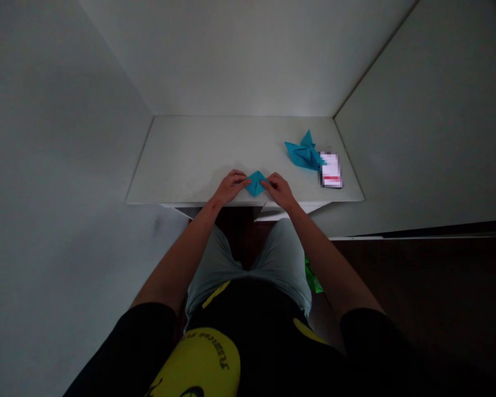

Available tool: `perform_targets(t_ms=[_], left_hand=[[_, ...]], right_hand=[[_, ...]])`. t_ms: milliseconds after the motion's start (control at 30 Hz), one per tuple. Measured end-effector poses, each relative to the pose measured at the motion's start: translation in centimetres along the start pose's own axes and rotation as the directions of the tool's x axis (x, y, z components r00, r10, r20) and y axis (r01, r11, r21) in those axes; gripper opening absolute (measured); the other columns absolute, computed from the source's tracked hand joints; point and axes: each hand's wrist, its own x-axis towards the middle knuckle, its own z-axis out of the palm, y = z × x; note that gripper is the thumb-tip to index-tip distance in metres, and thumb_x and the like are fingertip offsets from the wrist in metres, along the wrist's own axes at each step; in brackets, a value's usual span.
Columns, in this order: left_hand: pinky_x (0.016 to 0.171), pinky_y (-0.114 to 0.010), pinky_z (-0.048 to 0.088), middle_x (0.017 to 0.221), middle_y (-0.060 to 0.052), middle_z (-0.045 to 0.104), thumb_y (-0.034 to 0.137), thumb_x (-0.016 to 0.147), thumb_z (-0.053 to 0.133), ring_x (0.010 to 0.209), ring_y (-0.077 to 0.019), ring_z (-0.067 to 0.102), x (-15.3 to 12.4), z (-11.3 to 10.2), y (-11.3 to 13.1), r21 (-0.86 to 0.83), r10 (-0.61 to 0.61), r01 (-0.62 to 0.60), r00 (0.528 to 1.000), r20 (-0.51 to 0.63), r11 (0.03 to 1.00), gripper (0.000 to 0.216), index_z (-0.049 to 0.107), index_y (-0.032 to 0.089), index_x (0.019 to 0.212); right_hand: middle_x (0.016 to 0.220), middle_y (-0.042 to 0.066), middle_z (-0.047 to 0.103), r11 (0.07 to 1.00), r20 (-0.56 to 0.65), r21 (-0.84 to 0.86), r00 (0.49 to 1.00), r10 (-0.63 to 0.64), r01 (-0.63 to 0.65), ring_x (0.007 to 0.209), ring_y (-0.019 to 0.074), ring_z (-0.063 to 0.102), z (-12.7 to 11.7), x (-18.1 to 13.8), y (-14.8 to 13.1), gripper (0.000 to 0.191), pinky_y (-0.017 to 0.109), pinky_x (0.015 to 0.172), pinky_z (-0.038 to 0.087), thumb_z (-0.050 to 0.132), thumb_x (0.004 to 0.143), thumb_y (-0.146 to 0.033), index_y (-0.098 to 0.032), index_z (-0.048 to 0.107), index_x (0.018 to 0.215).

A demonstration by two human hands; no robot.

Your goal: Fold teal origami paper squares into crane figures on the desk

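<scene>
White walls [240, 60] enclose a white counter [190, 154]. Near the middle of its front edge, the left hand's [232, 186] grip is closed on the left corner of a blue paper diamond [256, 179], the right hand's [278, 187] on its right corner. Farther out, toward the counter's back right corner, lies a pointed blue folded paper [303, 155]; just beside it, near the right edge, is a blurred white-and-red rectangle [331, 167], contact unclear.

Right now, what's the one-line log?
left hand: holds blue diamond-shaped folded paper | right hand: holds its right side | white tabletop: beneath
</scene>
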Motion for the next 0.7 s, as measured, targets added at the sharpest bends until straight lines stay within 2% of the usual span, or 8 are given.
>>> perform_targets(t_ms=[200, 367, 467, 567, 700], left_hand=[[0.101, -0.037, 0.058, 0.106, -0.006, 0.080, 0.048, 0.097, 0.077, 0.103, -0.0219, 0.074, 0.0, 0.6, 0.5, -0.112, -0.033, 0.029, 0.999, -0.035, 0.993, 0.027, 0.086, 0.023, 0.095], [0.101, -0.036, 0.058, 0.101, -0.006, 0.081, 0.047, 0.095, 0.078, 0.102, -0.0220, 0.075, 0.0, 0.8, 0.5, -0.186, -0.075, 0.055, 0.992, -0.098, 0.981, 0.028, 0.084, 0.021, 0.091], [0.098, -0.037, 0.059, 0.098, -0.005, 0.081, 0.056, 0.092, 0.080, 0.099, -0.0219, 0.075, 0.0, 0.6, 0.0, -0.265, -0.102, 0.051, 0.977, -0.185, 0.963, 0.036, 0.083, 0.020, 0.092], [0.096, -0.038, 0.062, 0.092, -0.004, 0.078, 0.061, 0.089, 0.082, 0.093, -0.0201, 0.073, 0.1, 0.5, -0.5, -0.368, -0.188, 0.070, 0.936, -0.296, 0.927, 0.041, 0.079, 0.021, 0.091], [0.098, -0.038, 0.065, 0.085, 0.000, 0.072, 0.055, 0.087, 0.087, 0.087, -0.0151, 0.070, 0.3, 0.6, -0.8, -0.478, -0.269, 0.070, 0.893, -0.361, 0.875, 0.040, 0.064, 0.022, 0.084]], right_hand=[[0.086, 0.003, 0.061, 1.000, -0.026, 0.008, 1.000, 0.011, -0.011, 0.082, 0.0207, 0.059, 0.0, 0.2, -0.1, 0.068, 0.038, 0.079, 0.052, 0.054, 0.099, -0.088, -0.025, 0.072, 0.083], [0.084, 0.002, 0.062, 0.999, -0.078, 0.043, 0.997, 0.029, -0.026, 0.079, 0.0198, 0.059, 0.1, 0.2, -0.4, 0.070, 0.038, 0.081, 0.054, 0.054, 0.095, -0.092, -0.025, 0.068, 0.081], [0.076, 0.000, 0.059, 0.996, -0.121, 0.072, 0.991, 0.063, -0.055, 0.072, 0.0186, 0.057, 0.1, 0.1, -0.5, 0.069, 0.036, 0.074, 0.052, 0.055, 0.094, -0.093, -0.026, 0.064, 0.079], [0.064, -0.004, 0.052, 0.982, -0.162, 0.142, 0.976, 0.147, -0.125, 0.059, 0.0170, 0.052, 0.1, 0.2, -0.2, 0.067, 0.034, 0.062, 0.048, 0.058, 0.092, -0.093, -0.027, 0.059, 0.078], [0.056, -0.007, 0.050, 0.957, -0.201, 0.238, 0.955, 0.217, -0.167, 0.051, 0.0150, 0.050, 0.4, 0.4, 0.5, 0.065, 0.031, 0.056, 0.046, 0.065, 0.088, -0.092, -0.028, 0.053, 0.079]])
